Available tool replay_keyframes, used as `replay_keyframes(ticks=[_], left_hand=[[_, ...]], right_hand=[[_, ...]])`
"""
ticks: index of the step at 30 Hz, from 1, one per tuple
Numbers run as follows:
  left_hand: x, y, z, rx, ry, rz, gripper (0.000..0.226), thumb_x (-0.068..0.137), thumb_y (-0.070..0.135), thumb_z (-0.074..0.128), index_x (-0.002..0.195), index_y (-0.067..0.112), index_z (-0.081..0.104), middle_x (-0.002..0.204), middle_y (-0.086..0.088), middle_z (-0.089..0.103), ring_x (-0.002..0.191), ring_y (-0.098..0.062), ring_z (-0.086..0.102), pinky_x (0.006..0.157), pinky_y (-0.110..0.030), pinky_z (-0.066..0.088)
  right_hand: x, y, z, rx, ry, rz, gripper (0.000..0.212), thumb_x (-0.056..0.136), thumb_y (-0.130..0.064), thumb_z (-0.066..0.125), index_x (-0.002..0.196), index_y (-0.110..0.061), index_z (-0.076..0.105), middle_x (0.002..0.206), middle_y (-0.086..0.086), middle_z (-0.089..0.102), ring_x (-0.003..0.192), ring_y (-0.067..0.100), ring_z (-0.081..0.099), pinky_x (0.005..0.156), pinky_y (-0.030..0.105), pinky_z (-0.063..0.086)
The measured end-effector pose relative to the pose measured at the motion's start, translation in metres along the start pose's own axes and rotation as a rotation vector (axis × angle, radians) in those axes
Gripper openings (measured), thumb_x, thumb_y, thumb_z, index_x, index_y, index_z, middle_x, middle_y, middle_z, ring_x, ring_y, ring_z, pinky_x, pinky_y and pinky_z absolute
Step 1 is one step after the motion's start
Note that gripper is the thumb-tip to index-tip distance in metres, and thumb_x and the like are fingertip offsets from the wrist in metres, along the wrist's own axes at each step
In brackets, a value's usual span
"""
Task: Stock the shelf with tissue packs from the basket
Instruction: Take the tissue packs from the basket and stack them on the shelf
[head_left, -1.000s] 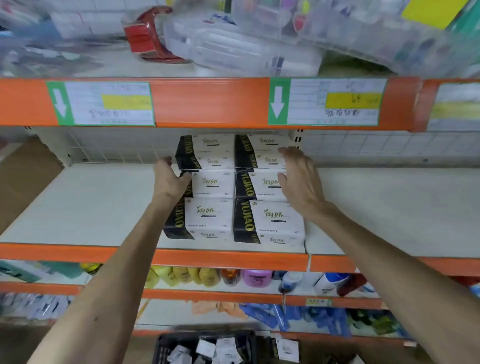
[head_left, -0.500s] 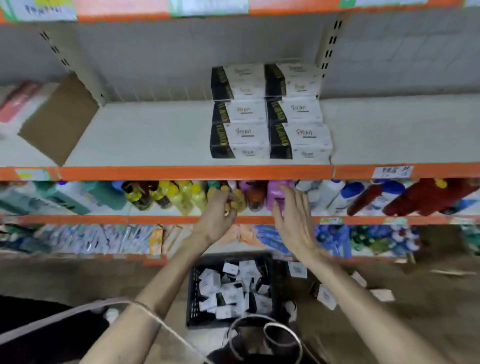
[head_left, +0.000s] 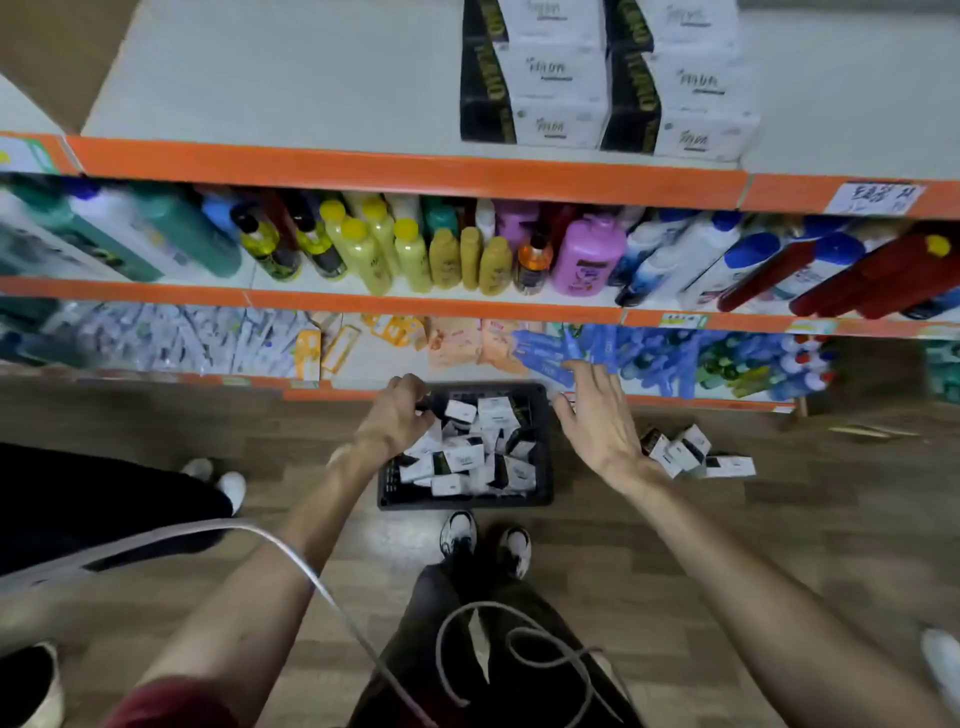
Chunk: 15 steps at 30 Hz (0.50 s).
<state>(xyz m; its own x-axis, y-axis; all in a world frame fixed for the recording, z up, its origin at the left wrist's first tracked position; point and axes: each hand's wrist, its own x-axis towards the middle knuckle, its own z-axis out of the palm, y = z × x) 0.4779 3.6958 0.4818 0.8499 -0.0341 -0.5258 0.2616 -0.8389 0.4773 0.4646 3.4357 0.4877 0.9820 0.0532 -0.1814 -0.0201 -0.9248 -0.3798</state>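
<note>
Tissue packs on white shelf

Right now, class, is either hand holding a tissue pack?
No: the left hand and right hand both reach toward the basket with nothing in them.

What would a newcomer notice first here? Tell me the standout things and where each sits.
The black basket on the floor, heaped with small tissue packs, draws the eye, with the left hand at its left rim and the open right hand above its right edge. On the top shelf sits a neat block of stacked packs. A few loose packs lie on the floor, right of the basket.
</note>
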Motion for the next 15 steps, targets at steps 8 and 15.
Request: replay_keyframes(ticks=[8, 15], left_hand=[[0.026, -0.073, 0.1, -0.004, -0.151, -0.216, 0.047, 0.083, 0.013, 0.064, 0.128, 0.005, 0.052, 0.128, -0.018, 0.048, 0.119, -0.034, 0.049, 0.097, -0.037, 0.04], [0.102, -0.156, 0.193, 0.016, -0.175, -0.277, 0.049, 0.084, 0.012, 0.062, 0.13, 0.004, 0.048, 0.13, -0.017, 0.05, 0.119, -0.034, 0.048, 0.095, -0.037, 0.041]], right_hand=[[0.003, 0.037, 0.118, -0.035, -0.331, 0.067, 0.044, 0.096, -0.029, 0.055, 0.135, -0.011, 0.044, 0.127, 0.013, 0.05, 0.12, 0.034, 0.045, 0.097, 0.042, 0.041], [0.042, 0.074, 0.262, -0.088, -0.487, 0.046, 0.042, 0.094, -0.025, 0.057, 0.13, -0.007, 0.046, 0.126, 0.017, 0.05, 0.119, 0.037, 0.044, 0.096, 0.044, 0.038]])
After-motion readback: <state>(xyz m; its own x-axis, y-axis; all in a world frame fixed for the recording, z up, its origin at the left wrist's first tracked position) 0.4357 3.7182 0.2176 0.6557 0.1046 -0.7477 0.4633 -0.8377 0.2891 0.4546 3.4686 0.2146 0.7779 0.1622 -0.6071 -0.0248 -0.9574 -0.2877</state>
